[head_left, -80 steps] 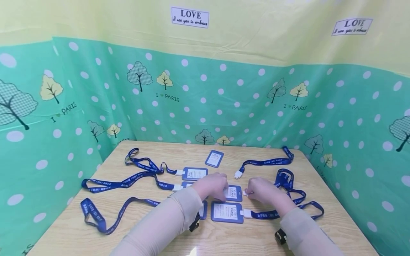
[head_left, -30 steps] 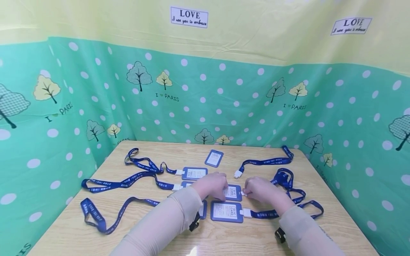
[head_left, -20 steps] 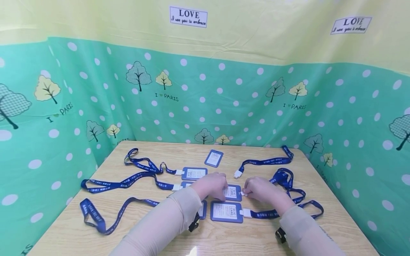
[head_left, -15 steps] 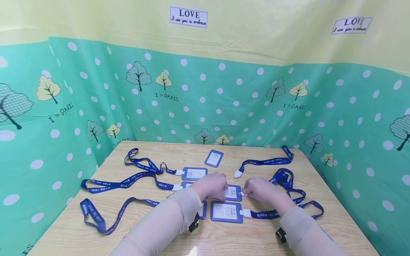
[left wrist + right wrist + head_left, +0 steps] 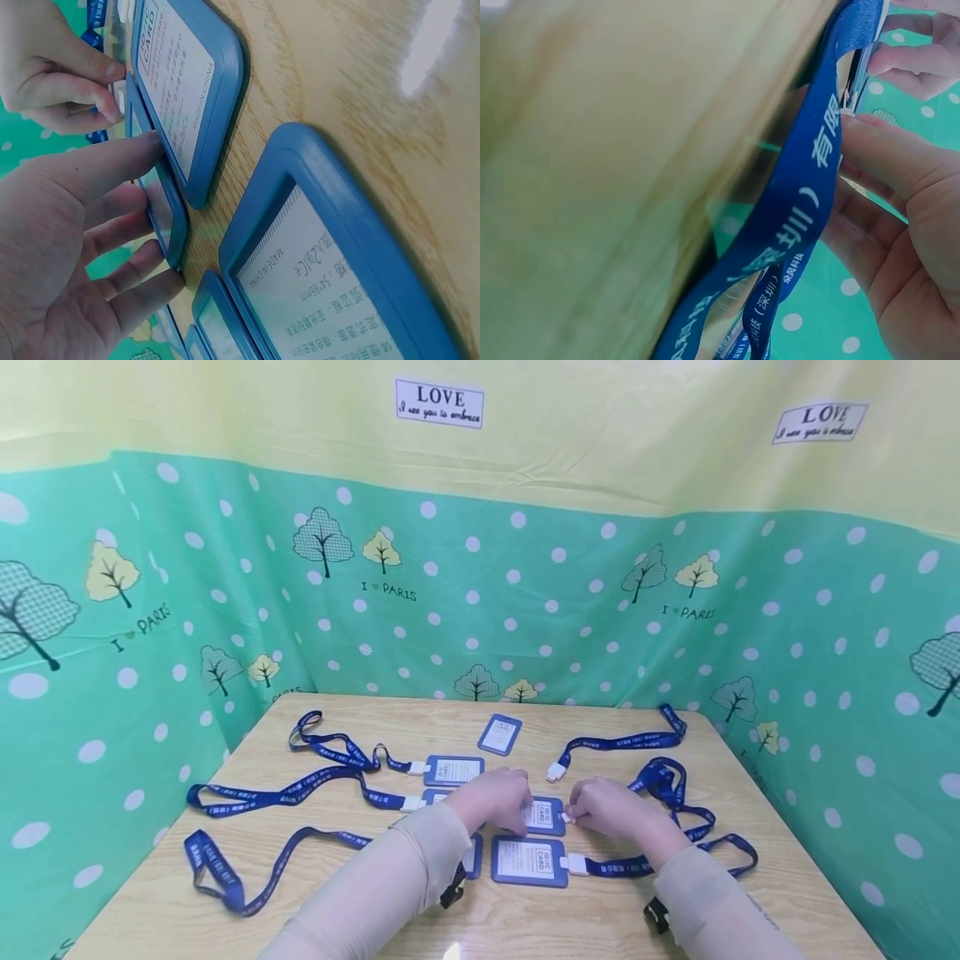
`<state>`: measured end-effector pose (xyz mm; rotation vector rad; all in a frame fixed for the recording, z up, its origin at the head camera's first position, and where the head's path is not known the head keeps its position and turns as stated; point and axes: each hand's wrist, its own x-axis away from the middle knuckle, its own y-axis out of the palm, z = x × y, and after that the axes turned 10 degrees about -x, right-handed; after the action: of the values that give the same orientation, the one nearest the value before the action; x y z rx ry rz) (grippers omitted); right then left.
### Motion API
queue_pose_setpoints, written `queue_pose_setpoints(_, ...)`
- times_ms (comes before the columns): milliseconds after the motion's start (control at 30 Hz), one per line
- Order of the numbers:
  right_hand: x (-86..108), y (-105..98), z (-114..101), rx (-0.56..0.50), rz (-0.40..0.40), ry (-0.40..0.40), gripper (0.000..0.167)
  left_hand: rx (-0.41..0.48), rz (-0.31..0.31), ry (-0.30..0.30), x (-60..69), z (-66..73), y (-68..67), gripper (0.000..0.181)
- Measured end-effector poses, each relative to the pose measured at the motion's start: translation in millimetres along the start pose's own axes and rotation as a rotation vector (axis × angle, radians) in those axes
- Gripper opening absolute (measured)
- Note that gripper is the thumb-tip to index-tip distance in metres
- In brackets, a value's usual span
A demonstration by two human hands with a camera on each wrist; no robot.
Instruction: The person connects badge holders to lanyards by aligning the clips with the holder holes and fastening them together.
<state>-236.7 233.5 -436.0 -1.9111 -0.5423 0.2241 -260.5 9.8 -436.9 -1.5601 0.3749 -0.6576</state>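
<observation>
In the head view my left hand [image 5: 498, 800] grips a blue ID card holder [image 5: 550, 817] by its edges, thumb on the near side and fingers on the far side. The left wrist view shows the same card holder [image 5: 161, 208] under the thumb. Facing it, my right hand [image 5: 611, 806] pinches the white clip [image 5: 567, 817] of a blue lanyard at the holder's slotted end. Whether the clip passes through the slot is too small to tell. The right wrist view has the right hand [image 5: 919, 202] partly behind a printed lanyard strap [image 5: 806, 180].
Just nearer lies a card holder [image 5: 529, 862] clipped to its lanyard [image 5: 618, 866]. Several holders with lanyards lie at left, including one card holder [image 5: 455, 770]. A loose card holder [image 5: 499, 734] and a loose lanyard [image 5: 622, 742] lie at the back of the wooden table [image 5: 420, 718].
Since the oldest frame my right hand has shifted slightly left, bringing the white clip up to the holder's slotted end. The left hand stays in place, gripping the holder.
</observation>
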Motion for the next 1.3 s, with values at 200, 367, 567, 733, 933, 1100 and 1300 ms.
queue_pose_setpoints(200,0.2,0.1,0.2,0.019,0.016,-0.015,0.011,0.002,-0.005,-0.007,0.9,0.1,-1.2,0.044)
queue_pose_setpoints(367,-0.5,-0.3,-1.2,0.012,0.017,-0.012,0.01,0.001,-0.009,-0.022,0.3,-0.7,0.7,0.046)
queue_pose_setpoints(567,-1.3,0.2,-3.3,0.0,0.005,0.001,0.009,0.004,-0.011,-0.03,1.0,-1.2,2.2,0.045)
queue_pose_setpoints(733,-1.1,1.0,-3.7,-0.011,0.008,0.031,0.008,0.005,-0.011,-0.02,0.6,-0.5,1.7,0.045)
queue_pose_setpoints(933,-1.0,0.8,-4.4,-0.008,0.011,0.043,0.008,0.003,-0.01,-0.016,-0.1,0.1,1.7,0.045)
queue_pose_setpoints(1100,-1.0,0.3,-5.0,-0.002,0.01,0.041,0.009,0.004,-0.015,-0.018,0.2,0.6,0.3,0.046)
queue_pose_setpoints(1300,-1.8,0.6,-5.4,-0.008,0.006,0.04,0.008,0.009,-0.007,-0.022,0.4,0.8,1.1,0.047)
